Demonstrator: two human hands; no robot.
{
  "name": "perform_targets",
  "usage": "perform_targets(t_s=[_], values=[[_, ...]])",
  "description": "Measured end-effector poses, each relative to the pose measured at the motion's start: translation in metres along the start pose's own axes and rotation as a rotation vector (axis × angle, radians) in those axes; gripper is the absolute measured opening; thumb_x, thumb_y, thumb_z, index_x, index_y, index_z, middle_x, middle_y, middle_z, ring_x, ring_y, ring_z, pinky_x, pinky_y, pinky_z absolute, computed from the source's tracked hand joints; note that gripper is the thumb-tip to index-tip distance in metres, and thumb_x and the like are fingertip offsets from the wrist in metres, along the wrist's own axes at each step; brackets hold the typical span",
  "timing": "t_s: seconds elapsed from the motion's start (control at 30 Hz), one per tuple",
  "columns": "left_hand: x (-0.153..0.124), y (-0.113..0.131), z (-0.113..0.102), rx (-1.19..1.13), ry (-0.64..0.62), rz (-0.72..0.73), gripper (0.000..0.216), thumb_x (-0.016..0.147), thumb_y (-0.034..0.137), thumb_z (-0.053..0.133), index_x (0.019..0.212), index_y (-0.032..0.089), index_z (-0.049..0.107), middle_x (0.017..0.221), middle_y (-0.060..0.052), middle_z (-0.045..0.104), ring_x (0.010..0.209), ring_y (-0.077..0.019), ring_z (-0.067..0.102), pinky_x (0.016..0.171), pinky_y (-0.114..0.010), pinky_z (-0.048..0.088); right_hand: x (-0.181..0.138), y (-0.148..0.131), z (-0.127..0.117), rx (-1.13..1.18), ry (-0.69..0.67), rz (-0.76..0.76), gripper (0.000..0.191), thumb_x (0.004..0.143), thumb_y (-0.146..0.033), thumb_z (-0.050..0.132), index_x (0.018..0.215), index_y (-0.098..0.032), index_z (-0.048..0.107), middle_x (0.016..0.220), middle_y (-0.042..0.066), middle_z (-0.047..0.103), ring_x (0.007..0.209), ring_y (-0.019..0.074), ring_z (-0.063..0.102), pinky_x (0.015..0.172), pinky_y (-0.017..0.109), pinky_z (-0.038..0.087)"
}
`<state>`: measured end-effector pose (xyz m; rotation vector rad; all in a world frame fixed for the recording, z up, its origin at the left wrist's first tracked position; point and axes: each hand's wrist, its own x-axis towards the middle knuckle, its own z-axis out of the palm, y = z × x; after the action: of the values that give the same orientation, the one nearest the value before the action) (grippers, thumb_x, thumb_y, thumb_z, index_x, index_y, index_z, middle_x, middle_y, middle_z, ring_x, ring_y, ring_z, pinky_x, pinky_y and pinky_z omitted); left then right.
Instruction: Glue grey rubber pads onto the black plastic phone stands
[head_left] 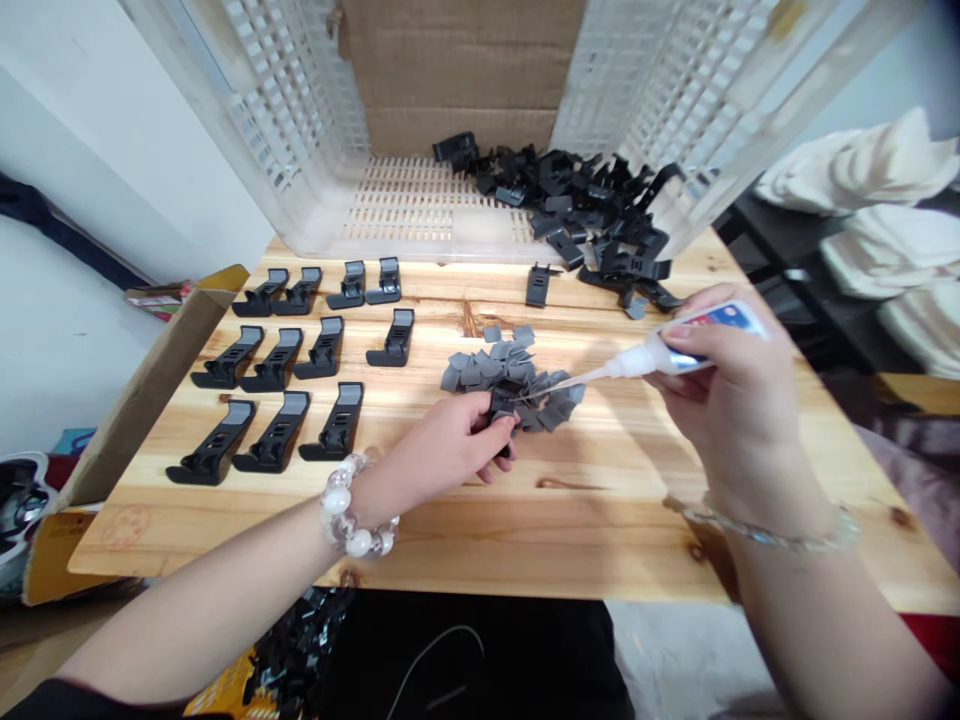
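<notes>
The left hand (450,445) rests low on the wooden surface (600,520), its grip closed narrowly around a small black plastic piece (501,408) pinched between thumb and fingertips, just at the near edge of a loose pile of grey square pads (487,368). The right hand (731,385) hovers above the surface to the right, its grip wrapped around a glue bottle (694,338) held almost level, and the long thin nozzle reaches left so that its tip meets the held piece. A bead bracelet (349,515) sits on the left wrist and a thin chain bracelet (765,532) on the right. To the left, well apart from the hands, three rows of black pieces with grey tops (285,370) stand on the surface. At the far edge a white slatted crate (420,200) lies on its side, with a heap of black parts (592,205) spilling from its mouth onto the wood. A cardboard flap (150,370) leans along the left edge of the surface.
</notes>
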<state>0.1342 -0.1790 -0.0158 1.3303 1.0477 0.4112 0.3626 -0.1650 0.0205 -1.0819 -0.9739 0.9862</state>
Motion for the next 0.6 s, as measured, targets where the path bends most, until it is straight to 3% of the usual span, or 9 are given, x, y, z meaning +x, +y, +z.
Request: perform_targets(t_s=[0.37,0.6], values=[[0.0023,-0.0003,0.0001,-0.096,-0.033,-0.019,0.016,0.093,0.029,0.05,0.09,0.015,0.057,0.078,-0.005,0.067,0.067,-0.0143,0.068,0.053,-0.023,0.058,0.0,0.0008,-0.0019,-0.002,0.033,-0.005,0.016,0.063,-0.014,0.068,0.062,-0.027,0.059,0.049,-0.004,0.032,0.041,0.0081,0.02,0.04,0.026,0.009],[0.004,0.0046,-0.0002,-0.32,-0.05,-0.152,0.013,0.092,0.026,0.054,0.09,0.013,0.056,0.072,-0.005,0.067,0.061,-0.0155,0.069,0.049,-0.024,0.057,-0.0032,0.0011,0.0001,-0.026,0.053,-0.044,0.02,0.063,-0.016,0.073,0.062,-0.03,0.06,0.055,-0.002,0.036,0.045,0.0094,0.021,0.038,0.025,0.011]])
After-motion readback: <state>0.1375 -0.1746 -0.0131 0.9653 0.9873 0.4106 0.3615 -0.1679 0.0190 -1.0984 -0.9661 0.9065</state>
